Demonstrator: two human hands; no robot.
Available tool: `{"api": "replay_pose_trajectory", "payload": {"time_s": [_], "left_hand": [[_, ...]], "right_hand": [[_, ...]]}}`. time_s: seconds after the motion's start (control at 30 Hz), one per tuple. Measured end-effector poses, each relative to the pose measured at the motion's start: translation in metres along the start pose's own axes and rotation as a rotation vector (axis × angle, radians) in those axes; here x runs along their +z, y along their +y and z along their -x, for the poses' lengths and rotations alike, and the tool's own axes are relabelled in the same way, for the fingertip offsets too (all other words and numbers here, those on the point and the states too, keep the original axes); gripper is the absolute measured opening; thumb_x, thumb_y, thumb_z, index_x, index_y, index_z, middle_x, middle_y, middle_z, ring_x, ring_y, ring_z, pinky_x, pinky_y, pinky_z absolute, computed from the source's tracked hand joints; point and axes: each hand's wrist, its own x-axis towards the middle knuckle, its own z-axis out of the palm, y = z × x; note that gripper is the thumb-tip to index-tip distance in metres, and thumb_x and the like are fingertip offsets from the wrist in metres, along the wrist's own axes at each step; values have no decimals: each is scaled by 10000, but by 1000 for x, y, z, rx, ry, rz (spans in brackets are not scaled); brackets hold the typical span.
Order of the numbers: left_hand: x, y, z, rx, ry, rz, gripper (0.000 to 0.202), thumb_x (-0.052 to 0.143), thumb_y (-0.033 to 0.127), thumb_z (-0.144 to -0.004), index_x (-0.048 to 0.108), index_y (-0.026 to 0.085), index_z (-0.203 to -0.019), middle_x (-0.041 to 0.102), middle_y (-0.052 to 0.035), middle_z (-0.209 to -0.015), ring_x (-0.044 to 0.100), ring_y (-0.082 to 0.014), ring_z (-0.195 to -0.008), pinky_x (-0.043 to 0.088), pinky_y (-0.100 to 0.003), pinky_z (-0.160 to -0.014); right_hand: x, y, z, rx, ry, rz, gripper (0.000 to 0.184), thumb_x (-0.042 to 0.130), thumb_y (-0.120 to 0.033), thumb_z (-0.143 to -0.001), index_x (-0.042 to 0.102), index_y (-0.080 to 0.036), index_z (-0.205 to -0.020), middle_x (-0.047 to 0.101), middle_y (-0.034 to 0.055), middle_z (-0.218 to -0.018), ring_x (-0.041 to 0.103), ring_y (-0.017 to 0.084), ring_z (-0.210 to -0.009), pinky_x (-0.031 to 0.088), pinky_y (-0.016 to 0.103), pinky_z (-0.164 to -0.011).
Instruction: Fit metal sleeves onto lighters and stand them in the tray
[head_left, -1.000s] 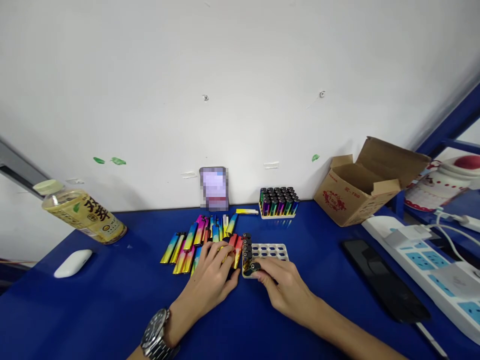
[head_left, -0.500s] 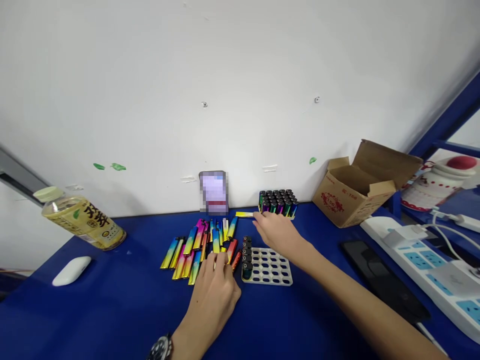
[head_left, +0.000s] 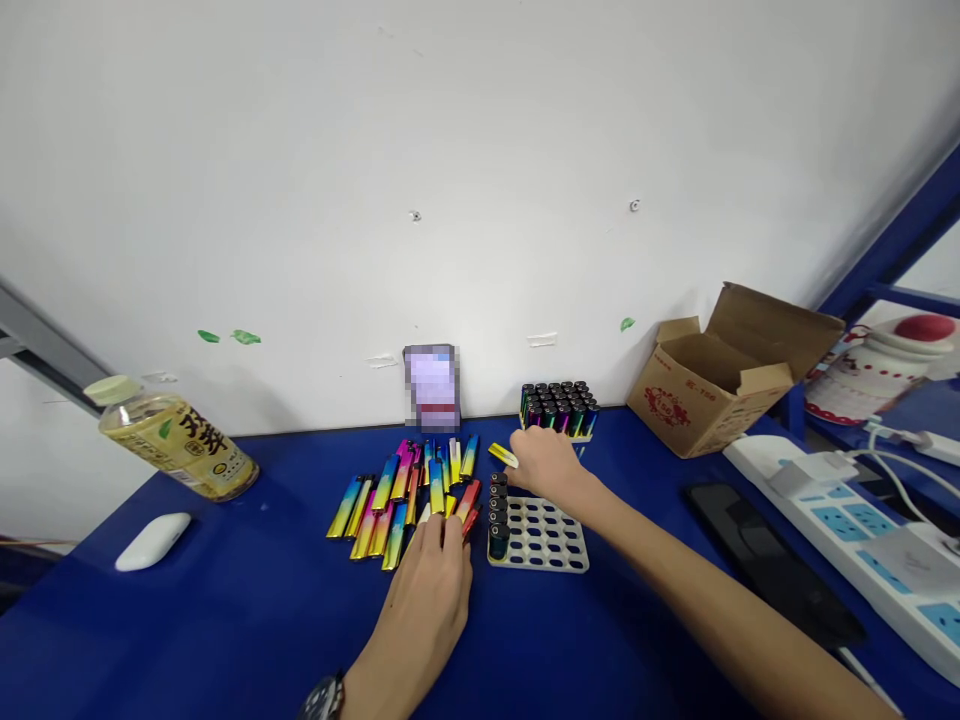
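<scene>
My right hand [head_left: 546, 462] is closed on a lighter [head_left: 503, 456], whose yellow end sticks out to the left, tilted. Below that hand is a white tray [head_left: 546, 570] with rows of holes; several dark-topped lighters [head_left: 499, 518] stand upright in its left column. My left hand [head_left: 433, 570] is at the near edge of a loose pile of shiny lighters [head_left: 386, 485] in blue, yellow, pink and red. Its fingers are bent together round a lighter there, mostly hidden by the hand. Behind my right hand, a second tray [head_left: 587, 437] is packed with upright lighters.
A phone with a blurred screen [head_left: 433, 388] leans on the wall. An open cardboard box [head_left: 690, 400], a dark phone [head_left: 772, 560] and a power strip [head_left: 847, 520] lie to the right. On the left are a drink bottle [head_left: 180, 440] and a white case [head_left: 154, 541].
My right hand has come slightly nearer, and its lighter has turned from level to slanting. My left hand has shifted a little, its fingers reaching further along the pile's near edge. The view moved slightly.
</scene>
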Motion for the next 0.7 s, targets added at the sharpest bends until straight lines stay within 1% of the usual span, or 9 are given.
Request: {"api": "replay_pose_trajectory", "payload": {"time_s": [0.1,0.17,0.23,0.33,0.37,0.43,0.53,0.6,0.7], "left_hand": [[-2,-2,-3,-87,15,261,183,334,175,-922,488,198,-1019,591,-49,-751,594,-185,-613,464,-279,-521],[-6,-3,-6,-162,-15,406,258,329,208,-932,457,194,-1156,635,-59,-788,631,-192,-660,495,-292,-575],[-10,-3,-10,-273,-78,542,291,344,265,-939,466,199,-1196,669,-69,-836,660,-207,-752,518,-318,-673],[-13,-2,-15,-433,-132,792,242,417,361,-924,513,211,-1088,681,-72,-931,658,-215,-882,513,-332,-776],[-12,-2,-16,-470,-116,875,221,435,377,-916,509,211,-1041,674,-69,-947,651,-207,-883,507,-332,-787],[-11,-2,-20,-533,-51,1000,175,455,376,-901,484,209,-942,648,-38,-877,625,-167,-776,494,-316,-761],[-9,-3,-28,-605,10,1123,135,478,337,-873,446,210,-841,532,44,-661,500,-113,-581,438,-266,-644],[-8,-4,-37,-608,-2,1211,143,492,343,-867,452,205,-867,479,64,-617,452,-105,-549,398,-252,-599],[-8,-4,-57,-556,-17,1291,278,450,457,-898,485,185,-937,492,45,-640,450,-114,-559,385,-258,-582]], "right_hand": [[-8,15,20,15,113,-54,78,678,-236,-708,675,-163,-736,683,115,-802,649,277,-818,441,299,-624],[-9,25,29,10,212,-230,69,682,-244,-686,674,-180,-711,682,85,-807,632,256,-813,440,296,-630],[-6,36,34,-15,268,-503,86,691,-256,-674,667,-183,-712,686,53,-782,623,214,-745,450,292,-637],[2,48,35,-63,265,-972,200,730,-326,-659,657,-167,-756,693,39,-741,613,181,-658,465,285,-606],[5,52,35,-71,267,-1100,248,754,-351,-643,664,-162,-776,693,41,-741,609,178,-651,465,283,-595],[10,56,33,-80,297,-1288,305,794,-374,-617,685,-156,-801,684,36,-732,590,164,-645,458,277,-590],[15,56,30,-74,393,-1468,319,794,-423,-635,696,-159,-784,654,24,-719,557,142,-644,446,262,-586],[18,51,29,-50,425,-1562,355,746,-497,-683,665,-165,-781,646,25,-742,563,138,-655,457,254,-586],[24,43,26,-68,350,-1661,403,610,-598,-781,555,-201,-820,628,-3,-691,563,119,-556,474,252,-542]]}}
